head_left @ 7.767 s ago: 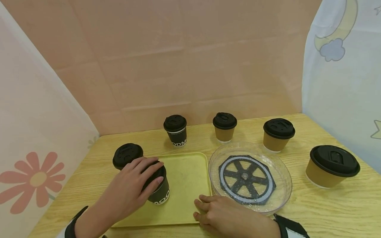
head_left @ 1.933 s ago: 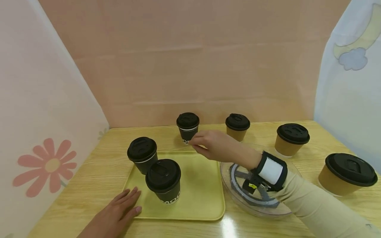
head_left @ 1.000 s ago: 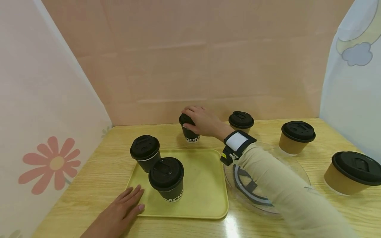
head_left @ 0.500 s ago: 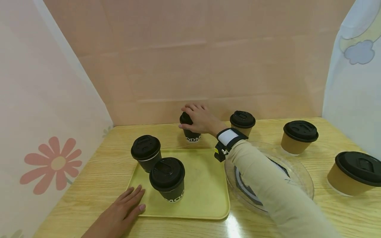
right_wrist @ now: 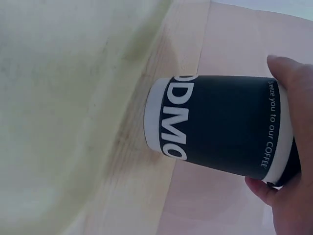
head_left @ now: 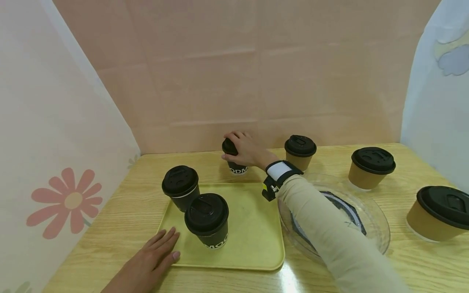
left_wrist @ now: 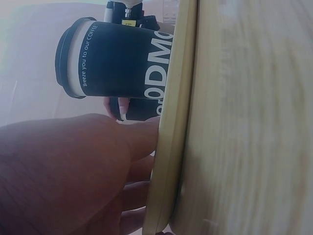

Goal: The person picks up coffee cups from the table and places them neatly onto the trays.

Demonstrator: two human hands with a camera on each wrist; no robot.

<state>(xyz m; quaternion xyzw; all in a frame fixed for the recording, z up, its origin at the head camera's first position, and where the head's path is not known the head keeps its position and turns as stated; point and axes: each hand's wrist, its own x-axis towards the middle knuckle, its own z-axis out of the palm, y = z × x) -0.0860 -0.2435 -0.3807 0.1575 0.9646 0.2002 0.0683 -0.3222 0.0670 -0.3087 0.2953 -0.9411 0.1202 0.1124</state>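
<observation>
My right hand (head_left: 249, 151) grips a black paper coffee cup (head_left: 237, 167) by its lid and upper rim, at the back of the table. In the right wrist view, thumb and fingers curl round the top of that upright coffee cup (right_wrist: 225, 125); whether its base touches the table I cannot tell. My left hand (head_left: 148, 260) rests with fairly straight fingers on the front left corner of the yellow tray (head_left: 253, 228). On the tray stand two lidded black cups, one at the back left (head_left: 181, 189) and one (head_left: 209, 221) nearer its middle.
Right of the tray lies a clear round dish (head_left: 379, 228) with a dark wheel-like pattern, partly hidden by my right sleeve. Brown lidded cups stand beyond it: one at the back (head_left: 298, 158), one further right (head_left: 368, 175), one at the far right (head_left: 432, 219).
My left hand has let go of the front black cup and moved to the tray corner. My right hand has left the tray's front right, reached back and taken hold of the rear cup.
</observation>
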